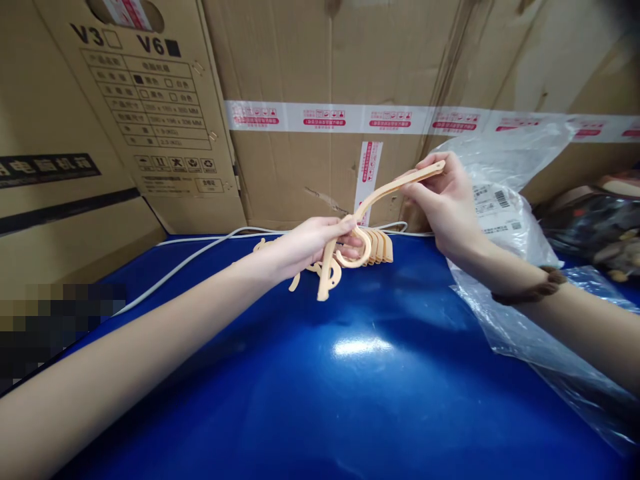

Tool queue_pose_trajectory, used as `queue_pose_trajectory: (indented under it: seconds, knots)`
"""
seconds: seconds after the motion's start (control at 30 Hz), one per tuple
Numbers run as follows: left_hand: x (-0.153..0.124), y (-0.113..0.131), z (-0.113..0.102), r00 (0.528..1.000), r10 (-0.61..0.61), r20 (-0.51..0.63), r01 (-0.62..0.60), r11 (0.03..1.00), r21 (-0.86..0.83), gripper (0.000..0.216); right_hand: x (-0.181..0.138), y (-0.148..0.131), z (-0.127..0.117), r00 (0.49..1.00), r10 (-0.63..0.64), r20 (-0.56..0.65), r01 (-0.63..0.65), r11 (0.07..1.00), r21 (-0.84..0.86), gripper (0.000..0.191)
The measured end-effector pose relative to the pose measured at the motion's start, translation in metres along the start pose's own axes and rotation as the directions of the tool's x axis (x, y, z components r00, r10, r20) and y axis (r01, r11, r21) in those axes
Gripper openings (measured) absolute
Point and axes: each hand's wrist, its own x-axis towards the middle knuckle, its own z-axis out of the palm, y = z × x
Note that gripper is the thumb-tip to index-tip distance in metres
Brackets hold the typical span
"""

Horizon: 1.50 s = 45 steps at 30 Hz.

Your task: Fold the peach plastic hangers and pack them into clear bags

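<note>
Both my hands hold a peach-coloured folding clothes hanger [376, 197] above the blue surface. My left hand [320, 245] is closed around its middle joint, with the thumb on top. My right hand [449, 200] pinches one arm near its end, and that arm slopes up to the right. The other arm points down toward me below my left hand. A curved hook [367, 248] shows beside my left fingers. Just behind lies a row of similar peach-coloured hangers [384, 248], partly hidden by my left hand.
Cardboard boxes [300, 60] with printed tape stand along the back and left. A white cable [187, 259] runs along the rear edge of the blue table [310, 393]. Clear plastic bags [505, 320] lie at the right, partly under my right forearm.
</note>
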Motion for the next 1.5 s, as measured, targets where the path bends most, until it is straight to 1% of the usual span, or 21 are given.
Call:
queue_pose_trajectory:
  seconds: [0.1, 0.2, 0.27, 0.33, 0.43, 0.53, 0.6, 0.63, 0.7, 0.73, 0.77, 0.8, 0.87, 0.93, 1.03, 1.1, 1.17, 1.27, 1.4, 1.43, 1.5]
  knots:
    - [-0.002, 0.011, -0.001, 0.992, 0.024, -0.120, -0.038, 0.993, -0.110, 0.020, 0.007, 0.004, -0.009, 0.992, -0.120, 0.032, 0.122, 0.987, -0.105, 0.014]
    - [-0.005, 0.021, -0.002, 0.981, 0.031, -0.192, -0.053, 0.993, -0.110, 0.018, 0.009, 0.002, -0.014, 0.965, -0.200, 0.170, 0.244, 0.922, -0.300, 0.011]
    - [-0.007, 0.024, -0.003, 0.984, 0.019, -0.179, -0.041, 0.992, -0.121, 0.017, 0.006, -0.002, -0.014, 0.932, -0.244, 0.268, 0.348, 0.806, -0.478, 0.013]
    - [-0.009, 0.025, -0.003, 0.991, -0.012, -0.134, -0.005, 0.993, -0.120, 0.017, 0.001, -0.007, -0.012, 0.887, -0.269, 0.376, 0.456, 0.639, -0.619, 0.019]
    - [-0.011, 0.024, -0.001, 0.994, -0.060, -0.090, 0.055, 0.996, -0.064, 0.016, -0.007, -0.013, -0.008, 0.816, -0.252, 0.521, 0.577, 0.423, -0.699, 0.027]
    - [-0.012, 0.024, -0.002, 0.994, -0.064, -0.085, 0.073, 0.991, 0.115, 0.016, -0.012, -0.015, -0.003, 0.803, -0.148, 0.578, 0.590, 0.340, -0.732, 0.025]
    - [-0.012, 0.023, -0.004, 0.993, 0.034, -0.113, 0.018, 0.900, 0.436, 0.020, -0.014, -0.012, 0.000, 0.808, -0.016, 0.589, 0.540, 0.417, -0.731, 0.022]
    - [-0.012, 0.022, -0.007, 0.986, 0.111, -0.126, -0.014, 0.803, 0.596, 0.021, -0.015, -0.008, 0.002, 0.775, 0.072, 0.628, 0.512, 0.513, -0.689, 0.019]
    - [-0.011, 0.018, -0.013, 0.954, 0.272, -0.122, -0.049, 0.545, 0.837, 0.020, -0.016, 0.001, 0.005, 0.634, 0.207, 0.745, 0.413, 0.724, -0.553, 0.016]
    - [-0.011, 0.015, -0.017, 0.941, 0.323, -0.104, -0.048, 0.430, 0.902, 0.018, -0.016, 0.007, 0.006, 0.560, 0.231, 0.796, 0.352, 0.803, -0.481, 0.018]
    - [-0.010, 0.012, -0.022, 0.935, 0.348, -0.073, -0.039, 0.305, 0.951, 0.017, -0.016, 0.013, 0.006, 0.540, 0.238, 0.807, 0.310, 0.836, -0.454, 0.022]
    - [-0.009, 0.010, -0.026, 0.937, 0.347, -0.046, -0.029, 0.210, 0.977, 0.017, -0.015, 0.018, 0.006, 0.559, 0.244, 0.792, 0.278, 0.846, -0.456, 0.027]
    - [-0.008, 0.007, -0.033, 0.936, 0.351, -0.015, -0.012, 0.074, 0.997, 0.021, -0.012, 0.027, 0.005, 0.670, 0.237, 0.704, 0.205, 0.852, -0.481, 0.038]
    - [-0.007, 0.007, -0.037, 0.927, 0.372, -0.048, 0.015, 0.089, 0.996, 0.024, -0.007, 0.032, 0.003, 0.742, 0.202, 0.639, 0.122, 0.897, -0.426, 0.042]
    - [-0.008, 0.010, -0.035, 0.911, 0.397, -0.115, 0.048, 0.176, 0.983, 0.026, -0.002, 0.035, 0.001, 0.820, 0.134, 0.557, 0.065, 0.944, -0.323, 0.037]
    - [-0.008, 0.013, -0.031, 0.910, 0.387, -0.149, 0.044, 0.266, 0.963, 0.024, -0.002, 0.036, 0.001, 0.874, 0.072, 0.481, 0.093, 0.946, -0.312, 0.029]
    - [-0.008, 0.014, -0.027, 0.916, 0.359, -0.177, 0.025, 0.389, 0.921, 0.020, -0.002, 0.037, 0.001, 0.898, -0.043, 0.438, 0.201, 0.925, -0.323, 0.021]
    - [-0.008, 0.015, -0.022, 0.928, 0.313, -0.200, 0.002, 0.534, 0.846, 0.011, -0.007, 0.040, 0.001, 0.851, -0.203, 0.484, 0.439, 0.782, -0.443, 0.018]
    - [-0.007, 0.016, -0.019, 0.940, 0.276, -0.201, -0.009, 0.607, 0.795, 0.011, -0.019, 0.046, 0.005, 0.729, -0.221, 0.647, 0.657, 0.490, -0.573, 0.025]
    - [-0.008, 0.017, -0.018, 0.941, 0.267, -0.206, -0.001, 0.612, 0.791, 0.011, -0.022, 0.048, 0.007, 0.707, -0.202, 0.677, 0.677, 0.469, -0.567, 0.026]
    - [-0.008, 0.018, -0.015, 0.942, 0.253, -0.220, 0.019, 0.614, 0.789, 0.011, -0.026, 0.051, 0.010, 0.690, -0.149, 0.709, 0.670, 0.503, -0.546, 0.027]
